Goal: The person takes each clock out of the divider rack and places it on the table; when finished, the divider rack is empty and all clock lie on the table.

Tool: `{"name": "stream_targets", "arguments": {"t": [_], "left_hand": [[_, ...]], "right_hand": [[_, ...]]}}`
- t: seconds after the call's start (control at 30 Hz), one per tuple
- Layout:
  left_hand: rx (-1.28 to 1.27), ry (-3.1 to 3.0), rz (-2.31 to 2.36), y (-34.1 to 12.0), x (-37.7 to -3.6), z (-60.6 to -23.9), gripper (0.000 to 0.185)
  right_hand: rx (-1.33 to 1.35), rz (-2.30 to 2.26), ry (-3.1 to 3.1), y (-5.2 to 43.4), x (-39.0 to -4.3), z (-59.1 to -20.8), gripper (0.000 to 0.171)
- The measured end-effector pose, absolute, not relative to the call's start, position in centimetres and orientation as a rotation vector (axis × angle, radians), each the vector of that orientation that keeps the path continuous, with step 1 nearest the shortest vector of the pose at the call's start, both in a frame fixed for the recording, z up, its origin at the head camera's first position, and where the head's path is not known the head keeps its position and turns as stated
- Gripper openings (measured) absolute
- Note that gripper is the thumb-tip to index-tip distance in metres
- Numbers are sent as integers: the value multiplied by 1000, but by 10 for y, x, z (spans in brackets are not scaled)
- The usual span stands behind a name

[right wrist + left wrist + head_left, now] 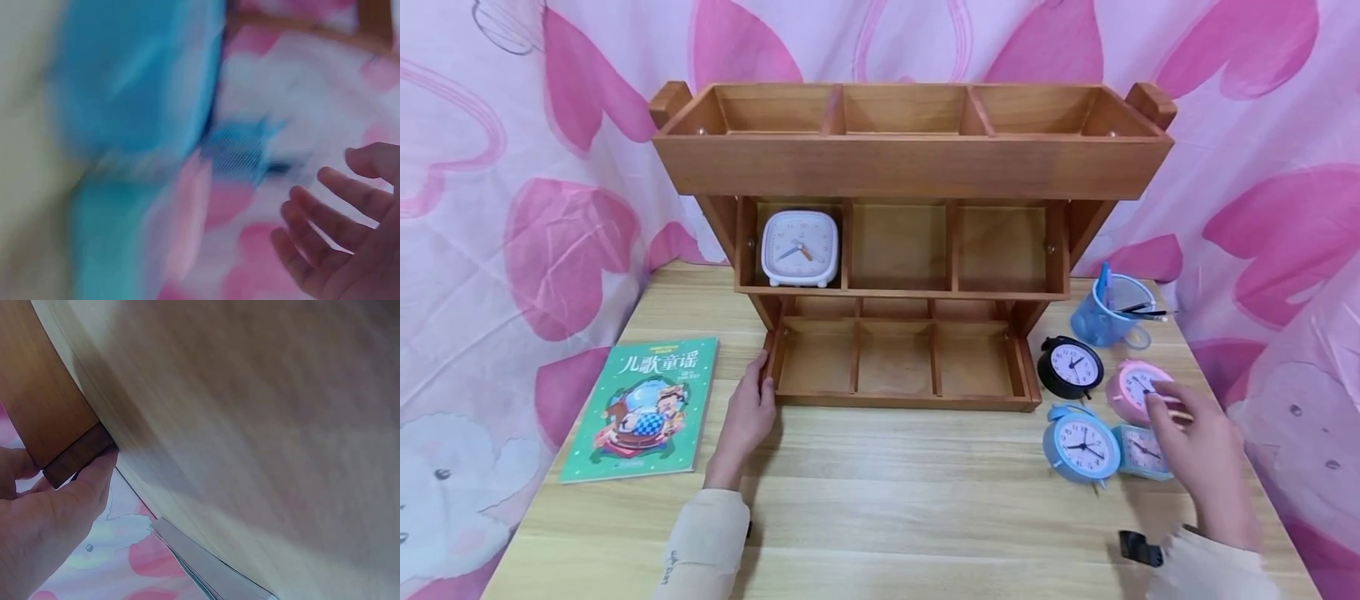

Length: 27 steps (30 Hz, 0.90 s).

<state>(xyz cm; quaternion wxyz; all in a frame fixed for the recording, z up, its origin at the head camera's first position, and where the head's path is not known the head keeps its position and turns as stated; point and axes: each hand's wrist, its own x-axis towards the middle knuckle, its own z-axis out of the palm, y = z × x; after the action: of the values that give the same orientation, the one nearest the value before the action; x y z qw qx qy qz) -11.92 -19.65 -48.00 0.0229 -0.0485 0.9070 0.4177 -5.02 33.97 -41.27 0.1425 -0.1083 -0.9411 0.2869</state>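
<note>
My left hand (pixel 749 408) grips the lower left front corner of a three-tier wooden shelf (pixel 910 167). In the left wrist view, thumb and fingers lie on either side of that wooden corner (pixel 78 456). My right hand (pixel 1206 450) is over the clocks at the right, nearest a pink alarm clock (pixel 1129 392), which it partly covers. Its fingers are spread and hold nothing in the right wrist view. Beside it stand a blue alarm clock (pixel 1081 447), a small teal square clock (pixel 1138 452) and a black alarm clock (pixel 1070 367). A white square clock (pixel 800 248) sits in the shelf's middle-tier left compartment.
Behind the clocks stands a blue mesh cup (pixel 1101 321) with pens. A green picture book (pixel 643 408) lies on the wooden table (pixel 910 500) at the left. A pink and white curtain (pixel 587 83) hangs behind the shelf.
</note>
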Motion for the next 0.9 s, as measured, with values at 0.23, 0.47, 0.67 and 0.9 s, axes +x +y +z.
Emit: {"name": "stream_targets", "arguments": {"t": [0.23,0.47,0.67,0.9], "left_hand": [[-145,2801,1304,-194,-120,-477,52],[-142,2825,1311,-193,-120,-475,51],[-134,2828,1309,-193,-120,-478,51],[-140,2836,1307,-194,-118,-478,51]], "right_hand": [[289,999,-2328,236,-92,-363,23],[742,1146,-2272,136,-145,-325,22],[861,1051,-2427,79,-189,-305,40],[890,799,-2651,40,-217,-296,67]]}}
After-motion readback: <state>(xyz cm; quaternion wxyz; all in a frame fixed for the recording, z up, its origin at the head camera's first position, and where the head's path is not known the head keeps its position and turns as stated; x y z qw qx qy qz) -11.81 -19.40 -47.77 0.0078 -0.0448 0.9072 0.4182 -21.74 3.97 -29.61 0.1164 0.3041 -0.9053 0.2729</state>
